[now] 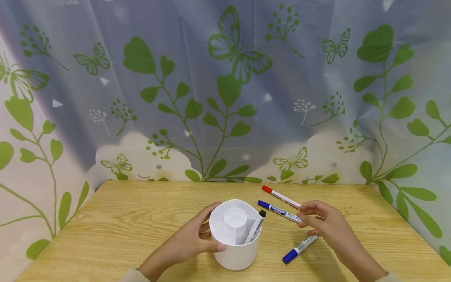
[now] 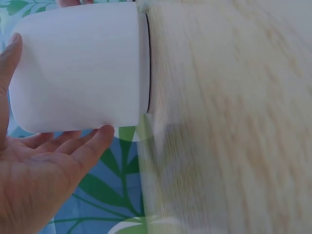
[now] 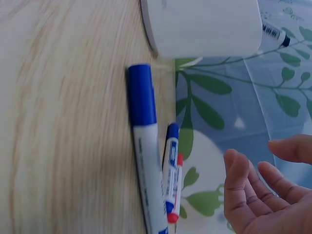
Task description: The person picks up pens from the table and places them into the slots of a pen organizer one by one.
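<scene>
My left hand [image 1: 192,239] grips a white round pen holder [image 1: 235,256], its thumb at the front rim and its fingers around the far left side. A black-capped marker [image 1: 254,229] leans in the holder's right compartment, cap up. Over the markers on the right, my right hand [image 1: 325,223] hovers with loosely bent fingers and a gap between thumb and fingertips in the right wrist view. Nearest the front lies a blue-capped whiteboard marker [image 1: 299,250], partly behind that hand. Another blue-capped marker [image 1: 280,211] and a red-capped marker [image 1: 282,197] lie beyond it, their right ends near the fingers.
A wooden table [image 1: 141,211] carries everything. Behind its back edge hangs a blue-grey curtain [image 1: 197,58] printed with green leaves and butterflies. The holder's other compartments and its round centre cup [image 1: 235,216] show no pens.
</scene>
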The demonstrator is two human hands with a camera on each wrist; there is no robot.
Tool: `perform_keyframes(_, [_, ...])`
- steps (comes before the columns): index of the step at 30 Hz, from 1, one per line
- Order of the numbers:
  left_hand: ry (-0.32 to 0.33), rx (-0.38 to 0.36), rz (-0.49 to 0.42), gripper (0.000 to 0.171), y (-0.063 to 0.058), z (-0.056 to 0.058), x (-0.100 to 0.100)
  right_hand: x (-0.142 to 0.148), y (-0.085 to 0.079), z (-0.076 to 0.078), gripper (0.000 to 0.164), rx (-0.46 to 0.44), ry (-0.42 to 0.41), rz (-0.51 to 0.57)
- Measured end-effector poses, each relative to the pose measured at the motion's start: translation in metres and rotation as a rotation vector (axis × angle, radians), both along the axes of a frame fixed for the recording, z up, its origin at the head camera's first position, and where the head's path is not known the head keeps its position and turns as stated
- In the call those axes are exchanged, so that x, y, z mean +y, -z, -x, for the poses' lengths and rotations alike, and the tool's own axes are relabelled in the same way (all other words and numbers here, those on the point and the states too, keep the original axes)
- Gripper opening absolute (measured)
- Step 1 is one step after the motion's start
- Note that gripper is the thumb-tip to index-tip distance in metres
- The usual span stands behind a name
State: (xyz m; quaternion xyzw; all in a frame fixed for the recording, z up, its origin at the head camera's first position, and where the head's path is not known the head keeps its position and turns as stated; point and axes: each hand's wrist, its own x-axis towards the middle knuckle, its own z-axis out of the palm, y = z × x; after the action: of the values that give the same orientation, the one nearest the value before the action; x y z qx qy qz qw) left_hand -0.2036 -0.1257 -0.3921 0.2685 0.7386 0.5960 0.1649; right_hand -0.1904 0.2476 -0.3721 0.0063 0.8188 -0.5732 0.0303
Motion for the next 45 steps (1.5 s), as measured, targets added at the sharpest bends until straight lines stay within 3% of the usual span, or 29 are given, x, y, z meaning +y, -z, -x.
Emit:
perform_keyframes(7, [-0.014,-0.015,0.009,0.102,0.001,0.001,-0.003,0.017,0.005,0.001,0.038,-0.021,0.013,-0.065])
perform_keyframes(17, [-0.011,-0.006,0.015,0.100,0.000,0.000,-0.003,0.039,0.014,0.007,0.038,-0.017,-0.030,-0.162])
perform_keyframes(23, [-0.009,0.010,0.020,0.103,-0.001,-0.002,-0.002,0.053,0.020,0.010,0.036,0.045,-0.124,-0.215])
perform_keyframes(27, [0.000,-0.004,-0.002,0.104,-0.001,-0.003,-0.001,0.060,0.024,0.013,0.034,0.090,-0.166,-0.305])
perform_keyframes(34, [0.009,-0.002,-0.010,0.103,0.001,-0.003,-0.001,0.067,0.030,0.021,0.028,0.098,-0.218,-0.429])
perform_keyframes(45, [-0.004,-0.017,0.004,0.104,0.000,-0.003,0.000,0.071,0.044,0.028,0.028,0.169,-0.321,-0.411])
